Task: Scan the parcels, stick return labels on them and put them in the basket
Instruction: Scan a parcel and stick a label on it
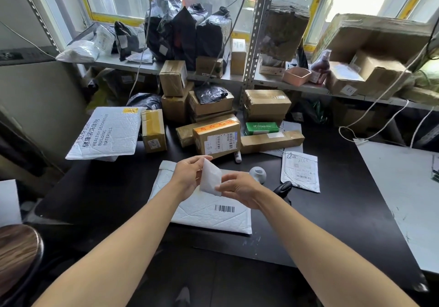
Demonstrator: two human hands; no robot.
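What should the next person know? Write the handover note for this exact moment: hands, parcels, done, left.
Left hand pinches the top edge of a white label; right hand pinches its lower corner. Both hold it above the white padded mailer, which lies barcode up on the black table.
The black scanner lies just right of the mailer.
Done: label in hand, not yet stuck.
Left: stick it on the mailer and put it in the basket, which is not in view; then the grey mailer and the cardboard boxes behind.
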